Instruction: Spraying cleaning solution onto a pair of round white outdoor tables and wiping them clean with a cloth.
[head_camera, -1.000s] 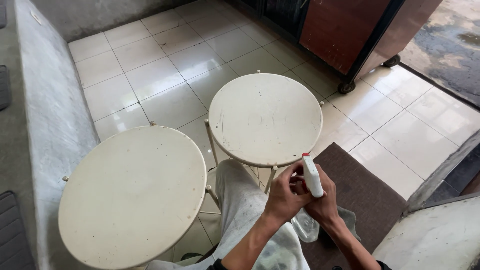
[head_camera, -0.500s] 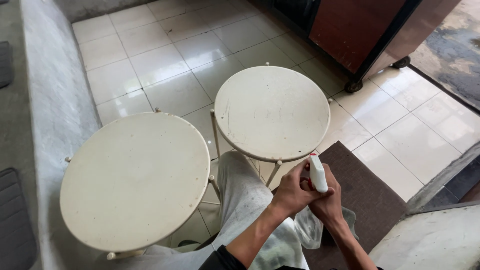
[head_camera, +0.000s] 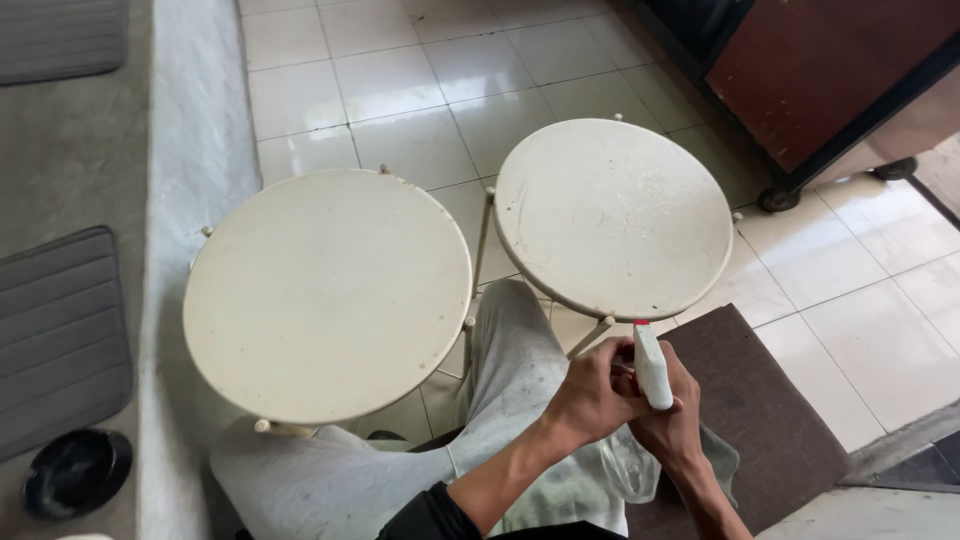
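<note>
Two hands meet on a clear spray bottle (head_camera: 640, 430) with a white head, low over the person's lap. The left hand (head_camera: 590, 400) closes its fingers on the bottle's head; the right hand (head_camera: 680, 425) grips it too. Two round cream tables (head_camera: 330, 290) stand just ahead.

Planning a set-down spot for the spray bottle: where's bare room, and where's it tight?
Both round tabletops are bare: the left table and the right table. White floor tiles beyond them are open too. Crowded: the narrow gap between the tables, and near the lap, where left hand and right hand hold the spray bottle beside the brown mat.
</note>
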